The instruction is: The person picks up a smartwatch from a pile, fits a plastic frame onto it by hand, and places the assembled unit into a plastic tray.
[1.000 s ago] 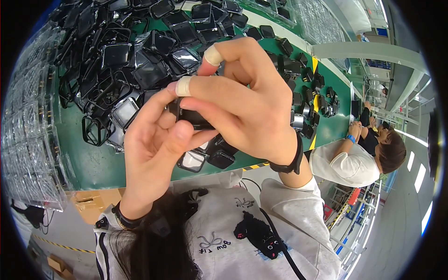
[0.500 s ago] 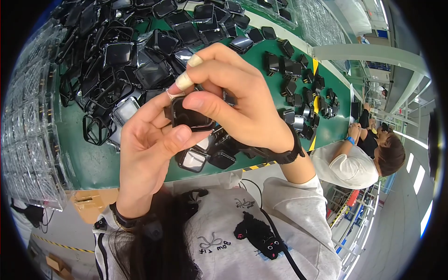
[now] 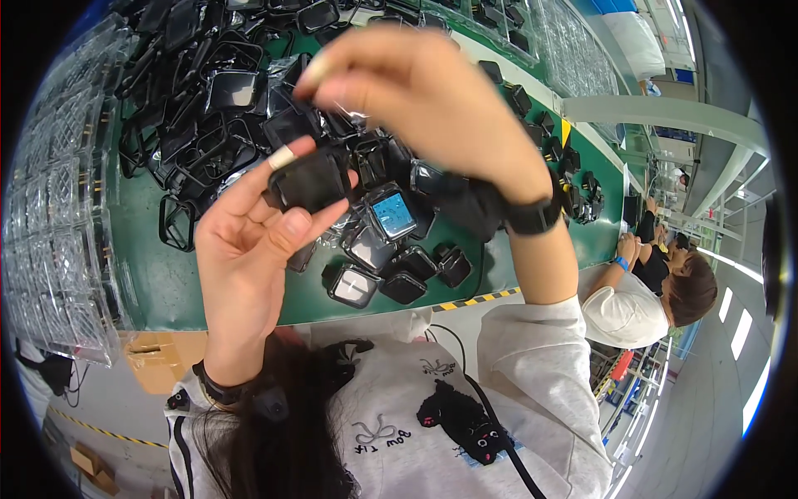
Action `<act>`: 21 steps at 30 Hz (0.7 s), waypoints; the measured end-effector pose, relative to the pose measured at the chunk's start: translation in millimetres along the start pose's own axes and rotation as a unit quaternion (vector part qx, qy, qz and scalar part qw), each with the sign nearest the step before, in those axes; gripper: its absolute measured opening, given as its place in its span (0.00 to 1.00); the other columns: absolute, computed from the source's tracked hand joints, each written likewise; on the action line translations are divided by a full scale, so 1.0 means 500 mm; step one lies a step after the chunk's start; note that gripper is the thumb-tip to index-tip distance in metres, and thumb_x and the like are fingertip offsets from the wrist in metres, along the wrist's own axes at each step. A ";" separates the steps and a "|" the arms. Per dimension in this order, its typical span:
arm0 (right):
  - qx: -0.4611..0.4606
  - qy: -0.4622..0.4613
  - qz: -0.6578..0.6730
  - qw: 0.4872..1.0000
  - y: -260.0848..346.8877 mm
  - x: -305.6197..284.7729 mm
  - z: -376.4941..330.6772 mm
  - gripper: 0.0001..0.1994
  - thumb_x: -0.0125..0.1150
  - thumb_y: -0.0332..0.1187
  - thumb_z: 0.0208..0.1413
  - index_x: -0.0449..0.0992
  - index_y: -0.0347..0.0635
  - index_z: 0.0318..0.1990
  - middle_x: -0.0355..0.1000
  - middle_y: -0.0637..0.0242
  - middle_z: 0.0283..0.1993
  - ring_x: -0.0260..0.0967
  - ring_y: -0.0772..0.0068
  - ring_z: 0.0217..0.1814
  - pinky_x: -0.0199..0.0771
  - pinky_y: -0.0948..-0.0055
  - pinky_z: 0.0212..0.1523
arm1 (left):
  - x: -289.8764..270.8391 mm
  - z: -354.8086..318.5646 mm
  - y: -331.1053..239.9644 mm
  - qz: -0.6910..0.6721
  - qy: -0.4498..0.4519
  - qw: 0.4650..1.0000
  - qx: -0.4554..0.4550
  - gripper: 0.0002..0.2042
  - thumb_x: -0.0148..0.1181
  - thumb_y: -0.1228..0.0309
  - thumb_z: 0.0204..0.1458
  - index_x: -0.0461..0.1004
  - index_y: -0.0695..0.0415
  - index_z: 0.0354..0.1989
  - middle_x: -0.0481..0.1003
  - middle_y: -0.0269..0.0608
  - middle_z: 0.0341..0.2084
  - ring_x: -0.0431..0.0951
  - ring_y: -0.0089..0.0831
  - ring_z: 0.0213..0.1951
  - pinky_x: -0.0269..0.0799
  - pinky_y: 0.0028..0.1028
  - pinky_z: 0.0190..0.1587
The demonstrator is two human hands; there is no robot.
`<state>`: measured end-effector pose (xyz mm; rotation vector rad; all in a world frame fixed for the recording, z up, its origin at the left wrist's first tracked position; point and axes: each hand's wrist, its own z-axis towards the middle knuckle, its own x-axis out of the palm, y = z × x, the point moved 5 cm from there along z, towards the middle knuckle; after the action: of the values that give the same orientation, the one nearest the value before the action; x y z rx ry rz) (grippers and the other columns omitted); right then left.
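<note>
My left hand [image 3: 245, 245] holds a black square smartwatch-like case [image 3: 309, 181] between thumb and fingers, its dark glossy face turned up. My right hand [image 3: 440, 104] is raised above and to the right of it, apart from the case and blurred by motion. Its thumb and forefinger look pinched together; whatever may be between them is too smeared to make out. Pale covers sit on some fingertips. Just right of the held case lies a watch-like unit with a blue screen [image 3: 392, 214]. Nearer the table edge lies one with a pale face [image 3: 353, 286].
A large heap of black frames [image 3: 216, 150] and square cases covers the left and far table. More black units [image 3: 573, 179] stand at the right. Stacked clear plastic trays [image 3: 62, 216] line the left edge. A grey metal bar [image 3: 657, 108] juts in at right, where another person [image 3: 640, 299] sits.
My right hand has left the case and swung up and away, blurring. My left hand has shifted slightly left and still holds the case. The blue-screened unit has come into sight.
</note>
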<state>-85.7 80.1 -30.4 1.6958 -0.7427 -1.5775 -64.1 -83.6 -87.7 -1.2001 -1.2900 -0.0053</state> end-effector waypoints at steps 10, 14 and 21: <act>0.016 -0.141 -0.299 0.944 0.001 -0.095 0.015 0.07 0.58 0.27 0.51 0.74 0.29 0.31 0.70 0.50 0.30 0.68 0.50 0.37 0.69 0.64 0.40 | 0.014 -0.002 -0.025 0.056 -0.041 0.996 0.064 0.25 0.56 0.81 0.52 0.58 0.70 0.59 0.70 0.52 0.48 0.74 0.42 0.50 0.73 0.35 0.53; 0.023 -0.193 0.016 0.981 0.022 -0.058 -0.084 0.06 0.58 0.22 0.54 0.74 0.33 0.39 0.74 0.66 0.39 0.72 0.82 0.37 0.72 0.83 0.30 | 0.025 0.003 -0.024 0.038 -0.055 0.991 0.115 0.26 0.55 0.82 0.51 0.57 0.69 0.60 0.69 0.51 0.50 0.73 0.40 0.50 0.72 0.34 0.53; -0.011 -0.210 0.029 0.977 0.059 -0.003 -0.198 0.08 0.55 0.17 0.52 0.74 0.32 0.40 0.70 0.56 0.44 0.73 0.72 0.41 0.74 0.81 0.33 | 0.074 0.004 0.003 0.050 -0.004 0.997 0.066 0.28 0.55 0.82 0.51 0.54 0.70 0.61 0.66 0.57 0.54 0.72 0.41 0.52 0.67 0.36 0.57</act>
<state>14.2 74.1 -4.1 1.3216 -0.9658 -1.9203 -51.4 -59.8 -62.5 -1.1509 -1.2173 0.1562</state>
